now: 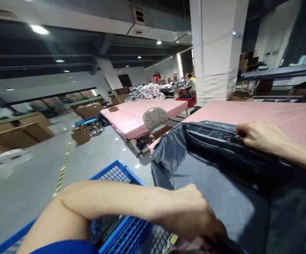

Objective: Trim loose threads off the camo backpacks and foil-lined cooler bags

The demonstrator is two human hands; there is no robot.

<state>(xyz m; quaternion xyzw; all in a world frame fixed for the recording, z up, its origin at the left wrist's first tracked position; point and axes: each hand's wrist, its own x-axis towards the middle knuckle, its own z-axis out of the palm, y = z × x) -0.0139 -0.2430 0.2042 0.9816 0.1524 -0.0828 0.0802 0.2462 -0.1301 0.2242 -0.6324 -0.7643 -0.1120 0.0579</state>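
Right hand (256,134) pinches the grey bag (213,190) by its upper rim (211,124); left hand (190,211), lower centre, grip I can't tell; bag between them, slanting toward lower right.

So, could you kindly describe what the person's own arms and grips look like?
A bright blue sleeve shows at the bottom edge on the left arm; the forearm is bare. The right arm shows only a bare forearm. The left grip and right grip are ungloved hands, and no watch shows.
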